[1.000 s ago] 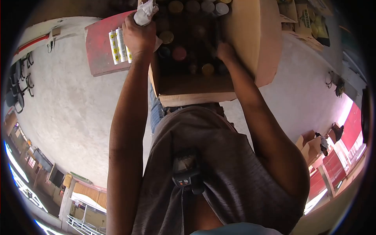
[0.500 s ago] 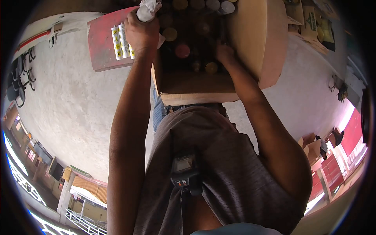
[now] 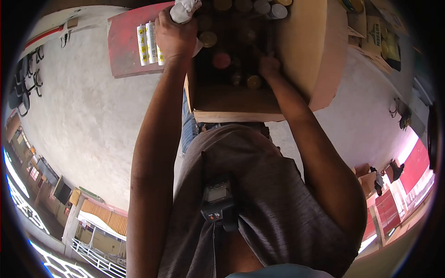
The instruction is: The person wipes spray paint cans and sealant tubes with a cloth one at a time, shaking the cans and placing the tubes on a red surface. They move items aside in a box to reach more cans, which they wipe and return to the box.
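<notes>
At the top left of the box, my left hand [image 3: 176, 39] is closed round a white crumpled cloth or wrapped item [image 3: 183, 11]. White tubes with yellow labels [image 3: 151, 42] lie beside it on a red board [image 3: 123, 48]. The cardboard box [image 3: 241, 116] stands open in front of my body, with several jars and cans in its dark inside, among them a red-topped one [image 3: 221, 60] and a gold-lidded one [image 3: 254, 82]. My right hand [image 3: 270, 66] reaches into the box near its right wall; shadow and blur hide its fingers.
Opened cardboard boxes with packets [image 3: 373, 34] are at the upper right. More boxes [image 3: 366, 180] and a person [image 3: 379, 181] appear at the far right. Black chairs [image 3: 21, 85] stand at the far left on the pale floor [image 3: 88, 116].
The view has shifted slightly, so the box and red board appear a little farther right. My left hand still holds the white item, and my right hand remains inside the box.
</notes>
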Tool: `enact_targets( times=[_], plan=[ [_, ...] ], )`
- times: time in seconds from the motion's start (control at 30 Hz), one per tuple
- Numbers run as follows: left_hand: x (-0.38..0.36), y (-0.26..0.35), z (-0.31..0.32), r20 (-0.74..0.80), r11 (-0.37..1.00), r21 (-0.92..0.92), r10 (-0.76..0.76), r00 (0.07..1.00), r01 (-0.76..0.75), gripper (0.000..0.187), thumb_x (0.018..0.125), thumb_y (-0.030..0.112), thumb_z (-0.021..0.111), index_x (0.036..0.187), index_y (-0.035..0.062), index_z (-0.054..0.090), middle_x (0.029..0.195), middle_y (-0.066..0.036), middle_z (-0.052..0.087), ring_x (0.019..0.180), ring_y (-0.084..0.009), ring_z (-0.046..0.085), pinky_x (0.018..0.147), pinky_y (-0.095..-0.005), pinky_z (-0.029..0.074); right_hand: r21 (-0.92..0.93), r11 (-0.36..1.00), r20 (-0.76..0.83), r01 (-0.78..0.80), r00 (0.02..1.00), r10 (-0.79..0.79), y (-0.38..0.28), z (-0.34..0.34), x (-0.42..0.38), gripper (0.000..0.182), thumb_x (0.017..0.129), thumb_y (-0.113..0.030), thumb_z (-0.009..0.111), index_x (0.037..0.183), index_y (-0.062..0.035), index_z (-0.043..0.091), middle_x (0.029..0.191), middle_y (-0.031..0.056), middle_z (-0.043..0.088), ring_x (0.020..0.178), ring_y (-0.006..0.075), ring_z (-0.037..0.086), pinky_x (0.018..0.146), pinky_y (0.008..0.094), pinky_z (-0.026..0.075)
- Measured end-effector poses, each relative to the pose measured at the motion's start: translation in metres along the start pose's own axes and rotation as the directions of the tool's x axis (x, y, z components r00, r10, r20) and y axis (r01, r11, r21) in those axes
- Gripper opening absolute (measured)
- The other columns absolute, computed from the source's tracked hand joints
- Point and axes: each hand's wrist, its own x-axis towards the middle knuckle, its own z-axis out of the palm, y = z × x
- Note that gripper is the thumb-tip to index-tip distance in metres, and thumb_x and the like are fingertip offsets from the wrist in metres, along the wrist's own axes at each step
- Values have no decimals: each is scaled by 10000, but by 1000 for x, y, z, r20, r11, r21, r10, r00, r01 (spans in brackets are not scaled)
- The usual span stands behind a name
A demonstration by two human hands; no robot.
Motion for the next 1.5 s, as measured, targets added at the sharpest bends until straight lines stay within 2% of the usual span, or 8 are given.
enact_targets(
  times=[0.47,0.6,0.63,0.73,0.87,1.0,1.4,1.5],
  plan=[
    [0,-8,5,-7,999,-35,-26,1000,26,528,745,407,795,1099,43,652,1060,-185,678,1012,-393,650,868,-497,514,343,939,23,36,999,-46,22,-99,-32,527,779,-450,699,992,31,722,925,250,715,943,392,704,822,461,537],
    [4,-11,5,24,995,-90,-30,999,32,476,758,343,776,1105,46,639,1054,-180,671,1028,-398,636,887,-499,508,441,895,203,70,963,-176,66,-221,-127,459,738,-333,783,1002,34,707,926,173,700,867,226,674,768,372,520],
    [3,-12,4,8,995,-96,6,1000,-5,477,761,339,777,1108,40,646,1044,-184,675,1033,-393,636,894,-496,506,546,798,36,256,944,-327,93,-249,-156,308,762,-270,781,913,-18,688,912,56,676,863,175,642,737,324,488],
    [2,-14,5,36,993,-104,-52,998,55,514,744,373,794,1117,49,651,1060,-193,678,1029,-388,643,876,-496,512,654,354,-557,669,741,-375,184,-328,-229,509,879,-355,698,1212,21,615,1190,175,634,1031,271,640,908,412,516],
    [7,-8,-6,25,996,-19,-90,996,90,509,721,350,751,1129,57,669,1028,-181,725,958,-371,702,848,-466,542,511,-673,-850,535,430,-304,131,-344,-249,520,908,-308,635,1301,10,511,1248,212,527,1156,326,538,981,406,467],
    [7,-11,-2,22,997,-55,-56,998,57,607,741,538,798,1067,41,678,1057,-209,699,996,-400,676,869,-489,522,535,-650,-761,539,642,-94,118,-312,-233,480,850,-220,667,1233,36,529,1060,213,599,1064,302,583,939,427,513],
    [15,-22,-12,107,952,-254,201,974,-168,469,751,329,748,1093,16,671,1027,-220,717,952,-416,693,816,-490,533,439,-745,-515,501,820,248,56,-150,-333,362,733,-80,731,1065,-51,590,977,57,598,952,207,576,840,353,470],
    [13,-6,-10,-105,823,-361,432,896,-439,437,807,287,802,1141,27,690,1082,-179,729,954,-353,709,850,-452,544,711,-355,-463,607,784,413,45,-135,-390,357,749,-113,818,1076,-51,686,996,72,704,961,163,670,826,333,518]
  ],
)
